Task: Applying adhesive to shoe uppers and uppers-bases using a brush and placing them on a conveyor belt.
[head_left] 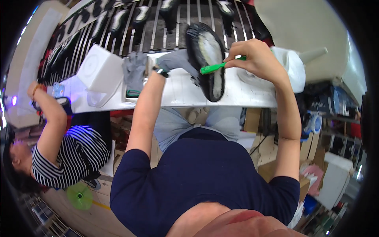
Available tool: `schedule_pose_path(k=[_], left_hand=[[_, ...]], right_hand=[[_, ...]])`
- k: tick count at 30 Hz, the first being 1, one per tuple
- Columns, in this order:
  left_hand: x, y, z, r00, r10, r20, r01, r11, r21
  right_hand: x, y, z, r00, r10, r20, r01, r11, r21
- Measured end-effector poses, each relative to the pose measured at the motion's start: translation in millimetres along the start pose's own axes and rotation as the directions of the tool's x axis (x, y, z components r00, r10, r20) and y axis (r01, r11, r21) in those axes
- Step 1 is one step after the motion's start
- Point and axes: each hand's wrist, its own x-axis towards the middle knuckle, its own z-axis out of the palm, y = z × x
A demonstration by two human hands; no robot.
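My left hand (176, 61), in a grey glove, grips a black shoe (211, 46) from its left side. The shoe is held up over the white table with its underside toward me, and a whitish patch runs down the middle of it. Between the thumb and fingers of my bare right hand (256, 59) is a small green brush (212, 68). Its head lies against the shoe's underside near the middle; the bristles cannot be made out. My left fingertips are partly hidden behind the shoe.
Beyond the white table (179, 94) runs a slatted metal rack (152, 29) carrying several black shoes. A grey glove (135, 72) lies by a white box-shaped container (98, 69). At right stands a white container (292, 67). A co-worker in a striped shirt (73, 152) sits at left.
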Motion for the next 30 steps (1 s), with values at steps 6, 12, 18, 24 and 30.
schedule_pose_path(k=[6, 12, 18, 24, 30], left_hand=[[-29.8, -37.9, 33.3, 0.890, -0.011, -0.456, -0.058, 0.989, -0.136], [-47.5, -55.5, 62.8, 0.747, -0.012, -0.665, -0.263, 0.913, -0.312], [-46.6, -66.0, 121.6, 0.776, -0.317, -0.545, -0.379, 0.456, -0.805], [-59.4, -66.1, 127.6, 0.906, -0.207, -0.369, -0.390, -0.070, -0.918], [-61.1, -35.0, 125.1, 0.821, -0.288, -0.492, -0.383, 0.361, -0.850]], right_hand=[[-96.7, 40.4, 45.6, 0.753, 0.589, -0.295, -0.529, 0.807, 0.262], [-129.2, 60.5, 116.2, 0.388, 0.794, -0.469, -0.879, 0.472, 0.072], [-115.8, 73.3, 126.2, 0.440, 0.758, -0.481, -0.888, 0.448, -0.106], [-142.6, 105.5, 132.9, 0.399, 0.876, -0.271, -0.716, 0.482, 0.504], [-143.6, 103.2, 149.7, 0.393, 0.919, -0.017, -0.122, 0.070, 0.990]])
